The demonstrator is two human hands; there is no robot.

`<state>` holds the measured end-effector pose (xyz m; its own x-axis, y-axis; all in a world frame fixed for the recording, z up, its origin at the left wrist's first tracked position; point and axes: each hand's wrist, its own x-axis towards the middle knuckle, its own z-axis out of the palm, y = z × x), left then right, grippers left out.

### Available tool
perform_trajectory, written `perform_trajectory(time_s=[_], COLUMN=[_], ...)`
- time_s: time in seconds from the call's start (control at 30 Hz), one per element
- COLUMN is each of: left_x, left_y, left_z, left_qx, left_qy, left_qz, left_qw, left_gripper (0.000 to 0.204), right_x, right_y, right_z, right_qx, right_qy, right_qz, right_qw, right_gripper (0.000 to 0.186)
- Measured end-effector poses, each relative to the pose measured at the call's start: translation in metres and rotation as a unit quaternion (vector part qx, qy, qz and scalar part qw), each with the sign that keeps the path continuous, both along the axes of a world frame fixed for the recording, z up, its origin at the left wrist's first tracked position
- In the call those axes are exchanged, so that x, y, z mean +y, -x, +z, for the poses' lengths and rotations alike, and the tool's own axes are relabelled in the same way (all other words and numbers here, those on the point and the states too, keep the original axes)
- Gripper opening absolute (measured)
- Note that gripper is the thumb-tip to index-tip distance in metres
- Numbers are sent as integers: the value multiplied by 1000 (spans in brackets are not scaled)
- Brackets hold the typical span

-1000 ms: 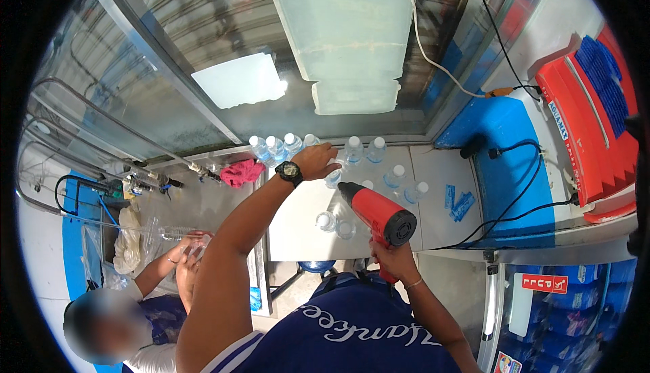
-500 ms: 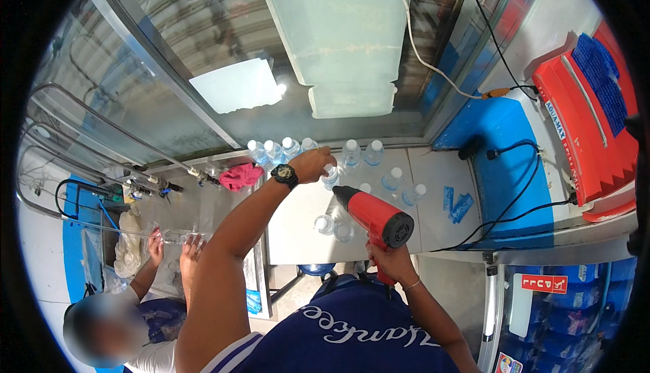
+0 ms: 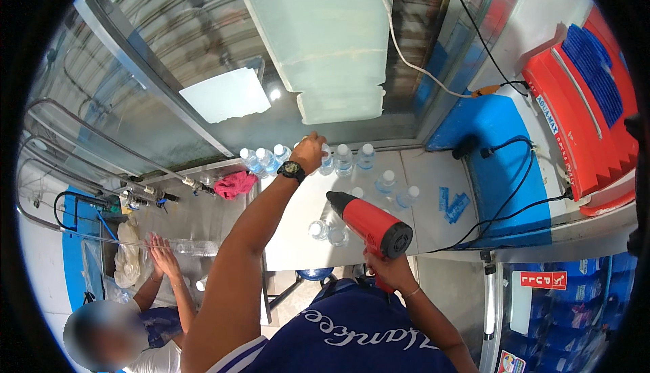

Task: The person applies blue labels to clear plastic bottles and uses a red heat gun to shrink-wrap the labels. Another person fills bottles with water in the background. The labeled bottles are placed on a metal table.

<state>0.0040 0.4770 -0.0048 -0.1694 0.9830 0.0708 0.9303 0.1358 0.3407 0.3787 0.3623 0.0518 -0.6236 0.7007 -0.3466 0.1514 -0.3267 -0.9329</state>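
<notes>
My left hand (image 3: 309, 153), with a black watch on its wrist, is closed on a small clear plastic bottle (image 3: 326, 162) in the row along the back of the white counter. Its fingers hide part of the bottle's top. In my right hand (image 3: 391, 269) is a red heat gun (image 3: 371, 223), gripped by its handle. The black nozzle points forward and left over the counter. Right of the held bottle stand two white-capped bottles, one of them here (image 3: 343, 160). Several more bottles (image 3: 264, 160) line up to the left. Near the nozzle, other bottles (image 3: 318, 229) stand apart from the row.
Blue plastic labels (image 3: 453, 204) lie on the counter's right. Black cables run beside the blue wall (image 3: 497, 197). At left, a pink cloth (image 3: 235, 184) lies by a metal sink with taps. A co-worker's hands (image 3: 162, 254) are near a clear bottle (image 3: 196, 247). Glass panels rise behind.
My left hand has moved away from the heat gun's nozzle to the back row, taking the bottle with it. The co-worker's hands have come together, off the clear bottle.
</notes>
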Motion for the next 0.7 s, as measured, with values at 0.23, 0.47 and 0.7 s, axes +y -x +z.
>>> perform_trajectory(time_s=[0.23, 0.47, 0.7], left_x=[5, 11, -19], left_y=[-3, -25, -12], left_z=[9, 14, 17], left_qx=[29, -49, -48], left_qy=[-60, -47, -8], left_qz=[-2, -210, -218], left_qw=[998, 975, 975], left_gripper=[47, 46, 38], right_x=[-1, 0, 1], right_y=[-4, -4, -5], right_z=[-8, 6, 20], right_qx=[7, -10, -54], right_qy=[-85, -24, -66], right_qz=[-22, -20, 9], right_qw=[996, 999, 996], right_gripper=[18, 15, 13])
